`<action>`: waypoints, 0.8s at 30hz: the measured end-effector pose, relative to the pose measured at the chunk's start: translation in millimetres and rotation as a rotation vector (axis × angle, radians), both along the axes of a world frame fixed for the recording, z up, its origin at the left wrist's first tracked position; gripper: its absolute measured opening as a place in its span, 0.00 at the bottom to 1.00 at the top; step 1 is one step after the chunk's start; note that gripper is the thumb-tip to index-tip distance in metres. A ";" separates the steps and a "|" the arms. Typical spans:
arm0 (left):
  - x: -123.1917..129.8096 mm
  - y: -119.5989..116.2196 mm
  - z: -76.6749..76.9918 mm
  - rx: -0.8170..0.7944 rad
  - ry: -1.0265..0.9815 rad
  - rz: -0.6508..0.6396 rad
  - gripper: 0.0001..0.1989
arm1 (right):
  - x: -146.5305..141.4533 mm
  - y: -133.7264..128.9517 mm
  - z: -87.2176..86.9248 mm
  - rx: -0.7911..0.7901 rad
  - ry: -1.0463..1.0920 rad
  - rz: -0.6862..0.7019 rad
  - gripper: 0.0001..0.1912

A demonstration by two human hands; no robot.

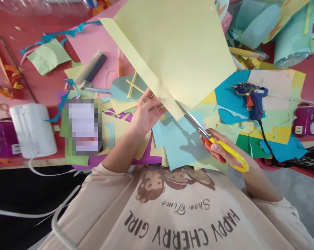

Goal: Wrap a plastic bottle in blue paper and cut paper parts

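A large sheet of pale yellow paper (pixel 175 45) is held up at its lower left edge by my left hand (pixel 147 110), fingers pinched on it. A folded or partly cut strip (pixel 136 52) runs along that edge. My right hand (pixel 220 147) grips a pair of scissors (pixel 194 124) with one yellow and one red handle. The blades point up and left, their tips at the sheet's lower edge close to the strip's end; the paper partly hides the tips. Light blue paper (pixel 183 146) lies below both hands and catches their shadow.
A blue glue gun (pixel 257 100) lies at right on coloured paper, its cord trailing down. At left are a blurred-out phone (pixel 84 126), a white cylindrical device (pixel 33 130) and a box cutter (pixel 94 69). Paper scraps cover the red table (pixel 3 66). A light blue cylinder (pixel 292 45) stands upper right.
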State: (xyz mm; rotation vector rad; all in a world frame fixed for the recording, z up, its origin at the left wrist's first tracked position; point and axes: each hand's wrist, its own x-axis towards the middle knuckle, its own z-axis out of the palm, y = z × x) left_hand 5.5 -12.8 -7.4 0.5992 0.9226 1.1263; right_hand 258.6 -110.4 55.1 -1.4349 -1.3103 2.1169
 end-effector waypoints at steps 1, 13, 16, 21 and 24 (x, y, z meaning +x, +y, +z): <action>0.0 0.1 0.4 0.000 -0.003 -0.001 0.06 | -0.4 -0.8 -1.2 -0.002 -0.001 -0.010 0.23; -0.2 0.5 -0.3 0.014 -0.009 0.004 0.09 | -2.8 -5.2 -11.6 0.039 0.007 -0.060 0.23; -0.3 0.7 -0.8 0.030 0.008 0.002 0.10 | -4.5 -4.7 -12.0 0.044 -0.017 -0.063 0.25; 2.4 -0.7 2.0 0.074 0.066 0.014 0.11 | -5.2 -4.3 -5.0 0.080 -0.078 -0.035 0.27; 5.2 -3.2 0.8 0.163 0.161 0.054 0.10 | -2.6 -4.5 4.1 0.090 -0.118 0.004 0.28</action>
